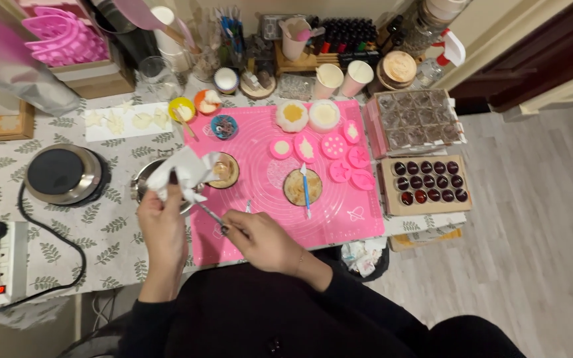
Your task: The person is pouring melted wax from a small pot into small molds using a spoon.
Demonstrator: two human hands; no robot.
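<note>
While the left hand [162,222] bunches a crumpled white paper tissue [184,174] in a closed grip just left of centre in the frame, the right hand [263,240] pinches the end of a thin metal stirring tool [211,215] whose tip runs up into the tissue. Both are held above the left edge of the pink silicone mat [339,212] on the table [101,225] with its leaf-print cloth. Touching the tissue's right side sits a small round dish of beige paste [224,171]. Judging by how things lie, much is already poured: several small pink moulds [334,146] at upper centre look filled with pale material, and a round brown disc [302,187] carries a blue-handled tool [306,189]. The wiping appears to be mid-way; whether the metal tool is clean cannot be told. A black hotplate [65,174] stands at the left.
</note>
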